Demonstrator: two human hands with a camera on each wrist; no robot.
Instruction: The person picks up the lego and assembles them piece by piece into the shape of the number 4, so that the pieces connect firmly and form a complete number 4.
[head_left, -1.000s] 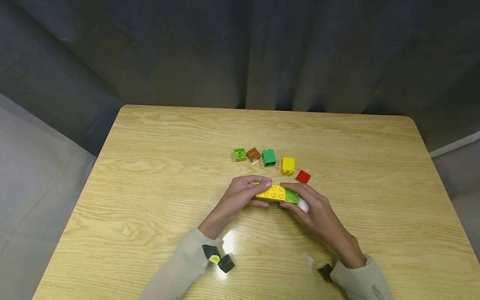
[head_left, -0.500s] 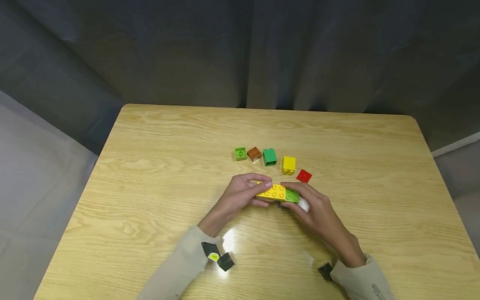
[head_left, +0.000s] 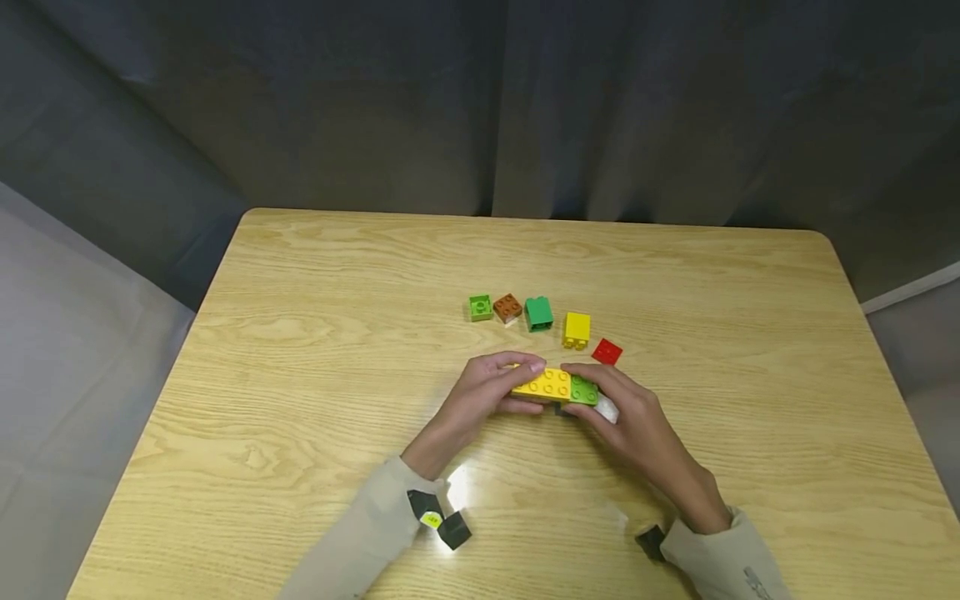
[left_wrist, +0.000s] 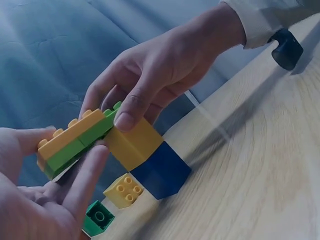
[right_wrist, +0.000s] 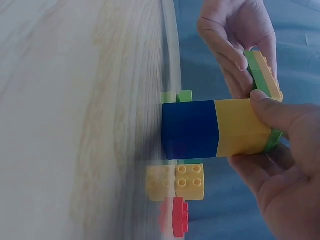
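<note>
Both hands hold one structure of toy building bricks. A long yellow brick [head_left: 551, 384] forms its top left, over a green layer [left_wrist: 70, 154] seen in the left wrist view. Green studs [head_left: 584, 390] show at the right end. Below that end stand a tall yellow brick [right_wrist: 241, 127] and a dark blue brick [right_wrist: 190, 130], lowest in the column. My left hand [head_left: 480, 385] grips the long yellow end, thumb on top and fingers beneath. With thumb and fingers, my right hand [head_left: 633, 415] pinches the column near its green and yellow bricks. Its palm side is partly hidden.
Behind the hands lie loose bricks in a row: light green [head_left: 481, 307], brown [head_left: 507, 308], dark green [head_left: 538, 314], yellow [head_left: 577, 331] and red [head_left: 607, 352]. They rest on a wooden table [head_left: 300, 375], with a dark curtain [head_left: 375, 108] beyond its far edge.
</note>
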